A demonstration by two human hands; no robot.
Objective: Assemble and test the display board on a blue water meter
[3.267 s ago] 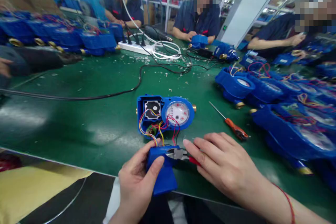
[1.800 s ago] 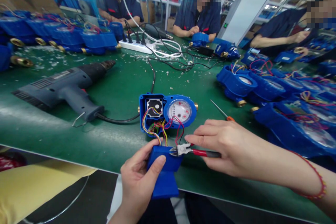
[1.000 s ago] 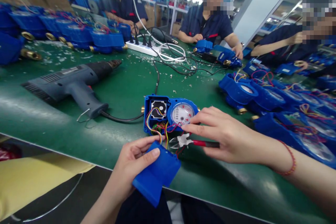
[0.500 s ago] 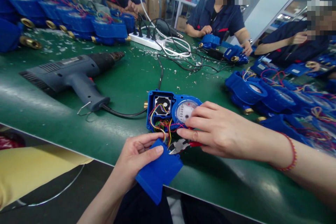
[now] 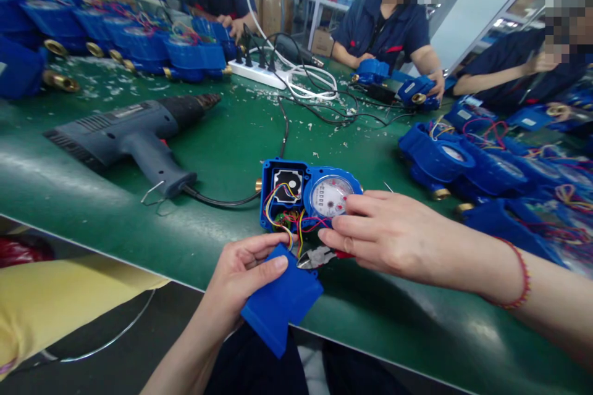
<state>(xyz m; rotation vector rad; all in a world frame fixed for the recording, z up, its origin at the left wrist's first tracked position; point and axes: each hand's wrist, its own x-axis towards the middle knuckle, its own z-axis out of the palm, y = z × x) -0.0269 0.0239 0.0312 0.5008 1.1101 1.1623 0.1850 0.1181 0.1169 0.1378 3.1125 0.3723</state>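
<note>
My left hand point(image 5: 248, 271) is closed on a blue plastic cover point(image 5: 282, 296), thumb on top, held over the table's front edge. In my right hand point(image 5: 386, 231) are red-handled side cutters point(image 5: 317, 257); their jaws lie against the cover's upper edge, by the yellow and white wires. Just beyond both hands sits an open blue water meter point(image 5: 306, 165), with a round dial point(image 5: 331, 195) and a black and white square part point(image 5: 287, 186) inside. Coloured wires run from its box toward the cover. My palm hides most of the cutter handles.
A grey heat gun point(image 5: 125, 136) lies to the left, its cord running behind the meter. Behind are a white power strip point(image 5: 259, 73) and tangled cables. More blue meters line the left point(image 5: 194, 58) and right point(image 5: 438, 157). Several co-workers sit across the green table point(image 5: 222, 154).
My right hand has shifted slightly right, baring more of the dial. The cutter jaws stay at the cover's edge. Across the table, co-workers' hands have moved a little.
</note>
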